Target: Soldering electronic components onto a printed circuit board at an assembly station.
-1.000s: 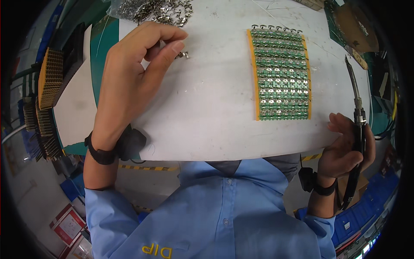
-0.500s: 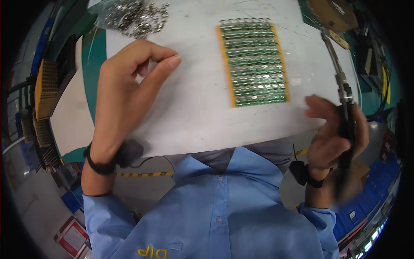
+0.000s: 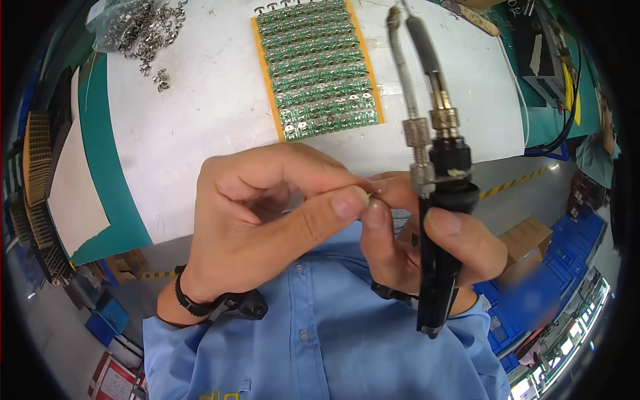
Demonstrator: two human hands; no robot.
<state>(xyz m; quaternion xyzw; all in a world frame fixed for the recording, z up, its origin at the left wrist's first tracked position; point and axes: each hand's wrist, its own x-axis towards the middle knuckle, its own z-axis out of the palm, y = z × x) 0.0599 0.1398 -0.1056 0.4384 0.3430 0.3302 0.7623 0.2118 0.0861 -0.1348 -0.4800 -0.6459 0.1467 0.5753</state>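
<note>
My left hand [image 3: 250, 223] is closed, thumb against forefinger, with a tiny part between the tips that is too small to name. Its fingertips meet those of my right hand [image 3: 467, 247] in front of my chest. Held upright in the right hand is a soldering iron [image 3: 441, 250] with a black handle, metal collars and a thin side tube. The thumb and forefinger of that hand also pinch at the tiny part. Beyond the hands lies a panel of small green circuit boards [image 3: 317, 73] with metal pieces in rows and yellow side strips.
Small shiny metal parts [image 3: 150, 30] spill from a clear bag [image 3: 103, 30] at the far left of the white work surface [image 3: 193, 113]. A green mat [image 3: 117, 160] shows along the left edge. A grey box [image 3: 541, 77] and cables stand at the far right.
Both hands have come together in front of my chest. The soldering iron has moved inward and up with my right hand. The view has shifted, so the panel appears farther left and higher.
</note>
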